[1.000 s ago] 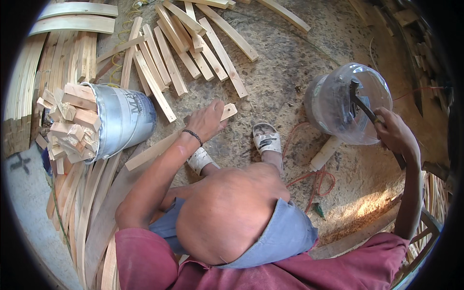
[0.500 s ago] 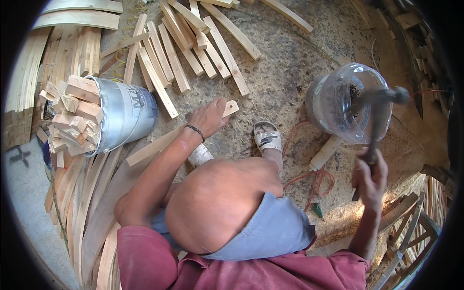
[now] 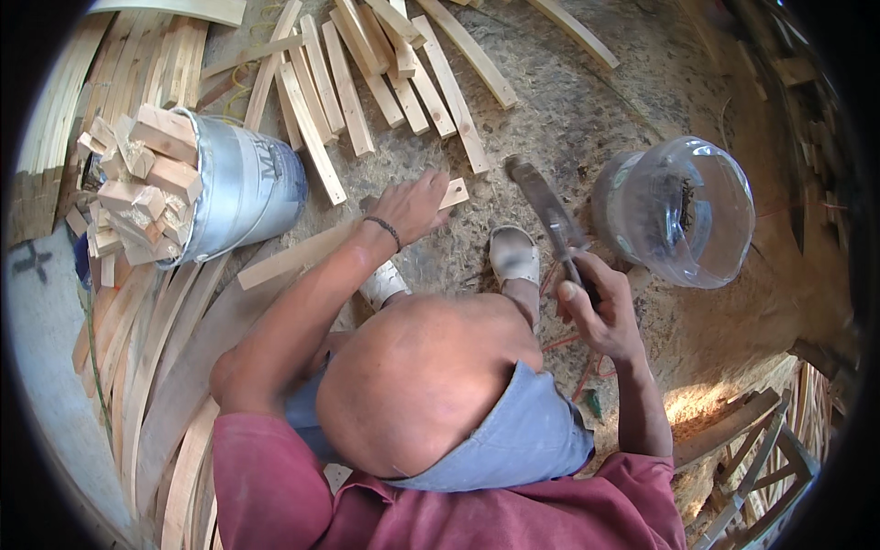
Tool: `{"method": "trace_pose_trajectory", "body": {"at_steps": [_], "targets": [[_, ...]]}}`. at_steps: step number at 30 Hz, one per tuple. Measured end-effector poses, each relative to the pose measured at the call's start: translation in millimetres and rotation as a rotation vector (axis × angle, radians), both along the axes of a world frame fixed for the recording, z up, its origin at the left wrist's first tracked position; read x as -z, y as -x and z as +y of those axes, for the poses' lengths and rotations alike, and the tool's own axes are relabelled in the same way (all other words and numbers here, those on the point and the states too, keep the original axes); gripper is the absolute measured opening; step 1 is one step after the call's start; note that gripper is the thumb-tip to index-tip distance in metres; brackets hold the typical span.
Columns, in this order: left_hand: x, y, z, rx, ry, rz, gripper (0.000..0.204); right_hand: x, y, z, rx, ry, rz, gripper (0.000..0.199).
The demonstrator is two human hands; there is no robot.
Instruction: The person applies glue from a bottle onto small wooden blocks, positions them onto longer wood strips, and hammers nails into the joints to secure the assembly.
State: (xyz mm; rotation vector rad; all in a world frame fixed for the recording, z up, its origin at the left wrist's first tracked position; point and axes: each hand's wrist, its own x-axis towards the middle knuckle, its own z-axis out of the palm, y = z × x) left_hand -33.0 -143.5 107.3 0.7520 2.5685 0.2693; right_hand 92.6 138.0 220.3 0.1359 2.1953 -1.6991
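Pale wood strip (image 3: 298,257) is pinned under a curled left hand (image 3: 412,211), angled up-right toward the hammer (image 3: 553,218) gripped by the right hand (image 3: 600,307).

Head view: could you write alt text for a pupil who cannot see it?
Seen from above, a right hand grips a hammer while the left hand holds a wooden strip. A silvery bucket of wood pieces is at left, a clear plastic container at right, loose strips ahead.
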Motion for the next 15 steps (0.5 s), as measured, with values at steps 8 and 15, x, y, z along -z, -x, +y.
{"method": "trace_pose_trajectory", "body": {"at_steps": [8,15], "targets": [[3,2,1,-0.042,-0.041,-0.027,0.042,27,8,-30,-0.13,-0.353,0.095,0.023],[1,-1,-2,-0.042,-0.003,-0.044,0.052,46,16,-49,-0.191,-0.519,0.186,0.025]]}}
